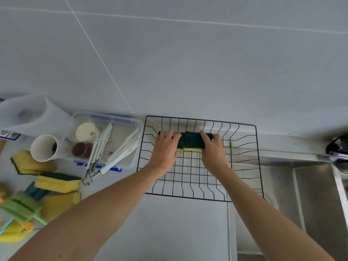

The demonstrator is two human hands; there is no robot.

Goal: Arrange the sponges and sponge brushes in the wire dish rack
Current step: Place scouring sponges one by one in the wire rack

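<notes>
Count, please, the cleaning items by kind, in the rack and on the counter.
Sponges in the wire rack: 2
Sponges on the counter: at least 4
Sponge brushes: at least 1; pile too cluttered
Total: at least 7

Kitchen, plainly. Steel sink set beside grey counter, tiled wall behind. Tongs in tub.

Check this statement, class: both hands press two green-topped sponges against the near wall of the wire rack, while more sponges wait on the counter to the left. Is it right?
One slip: the head view shows the left hand and right hand holding the two sponges against the far wall of the wire rack, not the near one. The other sponges do wait on the left.
</notes>
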